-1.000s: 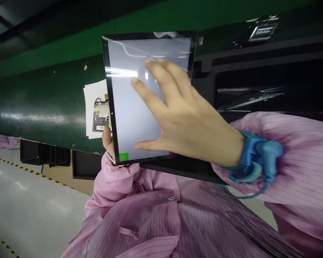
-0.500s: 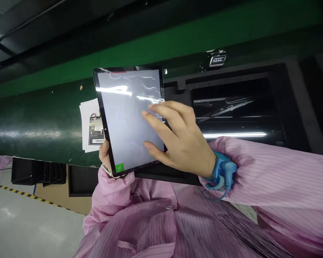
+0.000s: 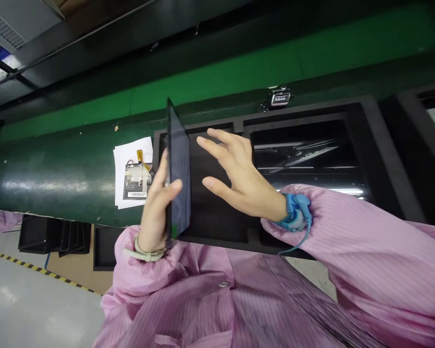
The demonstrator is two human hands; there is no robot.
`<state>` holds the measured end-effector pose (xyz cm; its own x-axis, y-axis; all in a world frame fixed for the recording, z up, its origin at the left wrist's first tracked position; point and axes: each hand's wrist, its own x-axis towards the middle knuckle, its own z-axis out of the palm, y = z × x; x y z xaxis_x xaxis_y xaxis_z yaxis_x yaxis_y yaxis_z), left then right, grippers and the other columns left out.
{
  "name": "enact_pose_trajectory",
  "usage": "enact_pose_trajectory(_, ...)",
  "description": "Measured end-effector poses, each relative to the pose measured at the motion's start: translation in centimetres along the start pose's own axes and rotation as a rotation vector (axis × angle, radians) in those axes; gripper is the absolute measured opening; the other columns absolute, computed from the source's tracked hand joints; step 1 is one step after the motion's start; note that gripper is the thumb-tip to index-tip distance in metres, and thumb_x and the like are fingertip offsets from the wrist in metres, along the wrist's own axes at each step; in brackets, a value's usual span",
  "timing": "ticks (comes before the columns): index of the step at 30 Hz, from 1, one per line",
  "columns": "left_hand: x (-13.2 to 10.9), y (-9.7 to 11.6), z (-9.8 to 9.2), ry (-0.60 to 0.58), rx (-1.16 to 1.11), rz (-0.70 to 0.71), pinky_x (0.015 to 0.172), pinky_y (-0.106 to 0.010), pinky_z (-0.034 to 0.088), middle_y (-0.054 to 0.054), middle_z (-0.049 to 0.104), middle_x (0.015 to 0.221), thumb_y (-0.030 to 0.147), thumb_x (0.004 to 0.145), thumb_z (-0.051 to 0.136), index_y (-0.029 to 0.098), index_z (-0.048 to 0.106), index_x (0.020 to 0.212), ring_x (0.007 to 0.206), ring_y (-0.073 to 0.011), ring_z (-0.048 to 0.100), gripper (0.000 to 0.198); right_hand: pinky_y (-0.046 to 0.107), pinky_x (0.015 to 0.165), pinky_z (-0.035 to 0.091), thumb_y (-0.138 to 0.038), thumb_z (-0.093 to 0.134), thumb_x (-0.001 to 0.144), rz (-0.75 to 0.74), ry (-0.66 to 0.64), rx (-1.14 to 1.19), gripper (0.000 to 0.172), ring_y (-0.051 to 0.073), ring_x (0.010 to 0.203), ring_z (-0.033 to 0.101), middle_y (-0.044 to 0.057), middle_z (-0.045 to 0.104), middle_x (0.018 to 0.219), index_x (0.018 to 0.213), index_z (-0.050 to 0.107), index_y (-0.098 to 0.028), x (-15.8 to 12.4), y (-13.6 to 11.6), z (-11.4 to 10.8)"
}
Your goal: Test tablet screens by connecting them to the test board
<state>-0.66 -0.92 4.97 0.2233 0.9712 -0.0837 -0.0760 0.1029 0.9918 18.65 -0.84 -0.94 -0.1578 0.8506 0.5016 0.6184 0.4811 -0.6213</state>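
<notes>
From my distant place, I see the left hand (image 3: 155, 208) gripping the screen panel (image 3: 180, 164) nearly edge-on to my camera, over the black tray (image 3: 221, 222) on the bench (image 3: 65, 164). The right hand (image 3: 243, 180) holds nothing, its grip spread beside the panel. The step seems handling this panel; moving it calls for steady support.

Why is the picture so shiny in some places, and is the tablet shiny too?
In the head view, white streaks on the dark panel look like reflected lights; in the head view, pale glare smears across the green bench at left; in the head view, the tablet in the left hand is tilted nearly edge-on, its screen dull grey.
</notes>
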Motion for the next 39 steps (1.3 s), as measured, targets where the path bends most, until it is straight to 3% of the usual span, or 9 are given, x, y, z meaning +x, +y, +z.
enact_pose_trajectory(6, 0.1, -0.7, 3.4, -0.249, 0.002, -0.021, 0.131, -0.043, 0.025, 0.005, 0.04, 0.165, 0.016, 0.085, 0.071, 0.033, 0.053, 0.147, 0.161, -0.0259, 0.016, 0.066, 0.072, 0.119, 0.022, -0.069, 0.026, 0.101, -0.098, -0.073, -0.073, 0.061, 0.038, 0.154, 0.023, 0.001, 0.016, 0.172, 0.155, 0.042, -0.043, 0.8, 1.1, -1.3)
enact_pose_trajectory(10, -1.4, -0.8, 3.0, -0.2, 0.029, 0.04, 0.128, -0.045, 0.03, 0.003, 0.039, 0.166, 0.031, 0.092, 0.071, 0.037, 0.053, 0.146, 0.159, -0.0261, 0.025, 0.058, 0.069, 0.122, 0.019, -0.072, 0.018, 0.1, -0.138, -0.049, -0.101, 0.065, 0.036, 0.154, 0.025, -0.002, 0.021, 0.171, 0.152, 0.045, -0.044, 0.8, 1.5, -2.1)
enact_pose_trajectory(14, -2.2, -1.6, -1.5, 0.167, 0.319, 0.411, 0.111, -0.045, 0.049, -0.006, 0.068, 0.131, 0.032, 0.101, 0.057, 0.028, 0.071, 0.116, 0.127, -0.0256, 0.062, 0.021, 0.064, 0.124, 0.022, -0.07, 0.017, 0.1, -0.143, -0.063, -0.091, 0.065, 0.034, 0.154, 0.026, -0.005, 0.021, 0.172, 0.158, 0.034, -0.047, 0.4, 1.6, -2.1)
enact_pose_trajectory(16, -1.7, -3.2, -5.3, 0.436, 0.692, 0.558, 0.102, -0.044, 0.051, -0.006, 0.071, 0.102, 0.027, 0.101, 0.054, 0.024, 0.071, 0.099, 0.106, -0.0234, 0.066, 0.017, 0.064, 0.124, 0.024, -0.069, 0.017, 0.1, -0.13, -0.067, -0.096, 0.063, 0.034, 0.154, 0.027, -0.008, 0.02, 0.172, 0.158, 0.032, -0.049, 0.3, 1.6, -2.0)
enact_pose_trajectory(17, -1.3, -4.2, -7.2, 0.47, 0.916, 0.554, 0.101, -0.045, 0.05, -0.007, 0.07, 0.101, 0.025, 0.101, 0.053, 0.022, 0.07, 0.1, 0.104, -0.0242, 0.065, 0.018, 0.065, 0.123, 0.024, -0.068, 0.017, 0.101, -0.141, -0.058, -0.097, 0.063, 0.035, 0.154, 0.027, -0.007, 0.02, 0.173, 0.159, 0.031, -0.049, 0.3, 1.7, -2.0)
enact_pose_trajectory(20, -0.2, -7.4, -12.1, 0.27, 1.319, 0.447, 0.101, -0.048, 0.048, -0.018, 0.062, 0.122, 0.027, 0.097, 0.054, 0.016, 0.068, 0.115, 0.114, -0.0299, 0.057, 0.025, 0.067, 0.121, 0.027, -0.063, 0.018, 0.103, -0.198, -0.034, -0.097, 0.062, 0.037, 0.152, 0.028, -0.003, 0.018, 0.174, 0.162, 0.024, -0.045, 0.2, 1.8, -1.9)
enact_pose_trajectory(23, 0.2, -9.6, -14.0, 0.123, 1.423, 0.388, 0.102, -0.051, 0.046, -0.021, 0.056, 0.133, 0.025, 0.099, 0.048, 0.016, 0.065, 0.128, 0.117, -0.0313, 0.054, 0.035, 0.07, 0.119, 0.029, -0.062, 0.019, 0.103, -0.219, -0.038, -0.093, 0.061, 0.038, 0.151, 0.029, -0.005, 0.015, 0.174, 0.163, 0.02, -0.047, 0.2, 1.7, -2.0)
enact_pose_trajectory(29, -0.1, -10.1, -13.4, 0.08, 1.507, 0.387, 0.101, -0.052, 0.044, -0.02, 0.052, 0.137, 0.02, 0.099, 0.043, 0.023, 0.069, 0.132, 0.117, -0.0337, 0.051, 0.042, 0.063, 0.122, 0.029, -0.062, 0.02, 0.103, -0.193, -0.043, -0.07, 0.059, 0.035, 0.152, 0.027, -0.018, 0.009, 0.173, 0.161, 0.022, -0.051, 0.2, 1.1, -2.1)
enact_pose_trajectory(39, 0.0, -10.2, -13.7, 0.048, 1.517, 0.385, 0.1, -0.055, 0.044, -0.019, 0.055, 0.137, 0.02, 0.099, 0.042, 0.027, 0.071, 0.131, 0.116, -0.0357, 0.05, 0.044, 0.065, 0.115, 0.039, -0.063, 0.019, 0.103, -0.22, -0.051, -0.113, 0.062, 0.037, 0.152, 0.035, -0.007, 0.015, 0.174, 0.162, 0.022, -0.046, 0.4, 1.0, -2.5)
